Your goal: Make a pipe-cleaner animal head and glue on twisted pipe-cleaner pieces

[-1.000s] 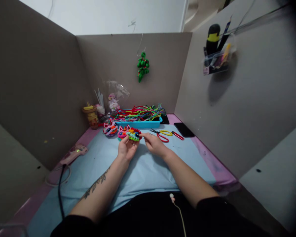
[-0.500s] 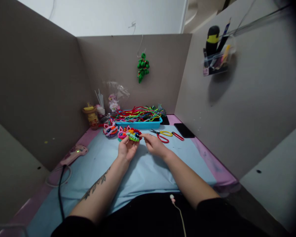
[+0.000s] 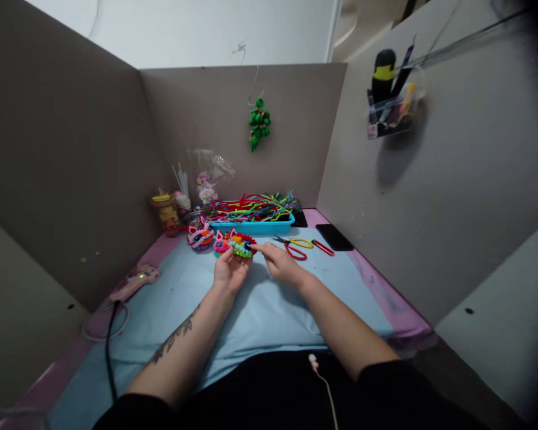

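My left hand [image 3: 231, 270] holds a small multicoloured craft piece [image 3: 241, 246], with fuzzy green, yellow, orange and red loops and a dark blue bit at its right end. Its thumb lies on the near side and the fingers curl underneath. From the right, my right hand [image 3: 281, 263] reaches in, its index finger stretched to touch the dark end. The other fingers are curled, and anything pinched in them is hidden. Just left and behind sits a second piece [image 3: 221, 243] with pink ear shapes. A similar pink-eared piece [image 3: 200, 237] lies farther left.
Behind my hands a blue tray [image 3: 255, 227] holds tangled coloured cords. Scissors [image 3: 295, 249] with red and yellow handles, a red cutter [image 3: 323, 248] and a black phone [image 3: 335, 237] lie right. A pink corded tool [image 3: 134, 282] rests left. Partition walls [image 3: 251, 167] enclose the table.
My right index finger has straightened slightly and shifted a little left against the craft piece's dark end. My left hand keeps its hold; the view has shifted slightly.
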Tool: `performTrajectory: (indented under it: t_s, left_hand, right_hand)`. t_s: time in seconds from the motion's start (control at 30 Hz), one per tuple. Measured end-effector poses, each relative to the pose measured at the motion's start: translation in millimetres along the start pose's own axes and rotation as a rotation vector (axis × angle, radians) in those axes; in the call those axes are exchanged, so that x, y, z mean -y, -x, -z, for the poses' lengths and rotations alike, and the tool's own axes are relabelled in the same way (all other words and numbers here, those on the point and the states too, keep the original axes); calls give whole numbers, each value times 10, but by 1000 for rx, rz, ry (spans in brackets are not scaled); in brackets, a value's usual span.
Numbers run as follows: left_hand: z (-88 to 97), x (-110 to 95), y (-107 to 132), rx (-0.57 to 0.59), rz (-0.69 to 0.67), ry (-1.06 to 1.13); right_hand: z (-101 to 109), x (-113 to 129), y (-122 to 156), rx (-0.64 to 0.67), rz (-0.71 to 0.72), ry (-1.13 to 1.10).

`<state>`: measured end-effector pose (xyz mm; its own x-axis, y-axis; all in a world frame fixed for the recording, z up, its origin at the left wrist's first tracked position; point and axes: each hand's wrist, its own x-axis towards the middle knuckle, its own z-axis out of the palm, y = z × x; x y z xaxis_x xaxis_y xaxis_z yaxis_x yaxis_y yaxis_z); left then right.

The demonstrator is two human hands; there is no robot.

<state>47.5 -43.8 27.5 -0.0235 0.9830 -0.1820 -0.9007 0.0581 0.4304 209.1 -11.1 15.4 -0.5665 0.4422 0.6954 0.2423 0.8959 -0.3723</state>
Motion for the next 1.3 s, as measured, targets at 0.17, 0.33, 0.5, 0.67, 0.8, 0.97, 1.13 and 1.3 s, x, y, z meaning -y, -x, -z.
performTrajectory:
  t_s: [0.17,0.33,0.5,0.67,0.8,0.97,1.13,1.3]
  left_hand:
    - [5,5,-7,-1,-13,7]
    - [-17,27,14,-21,-11,-16]
    - [-10,45,13,-4,-6,-21]
    - [13,50,-8,-1,-9,-15]
    - [5,50,-2,-14,-6,-17]
    - [0,47,7,-23,-6,-26]
    - [12,45,0,-19,-2,-20]
    - [15,47,-8,-15,-6,-1]
  right_hand:
    - [-8,21,15,-24,-67,6]
    - [-77,28,39,-79,-171,20]
    - [-138,90,15,-125,-204,23]
    - [-141,113,13,-137,-188,78]
    - [-139,100,24,-148,-201,112]
    - [-137,92,26,-155,-192,106]
    - [-129,90,22,-157,-182,80]
    - [-134,95,24,-146,-147,75]
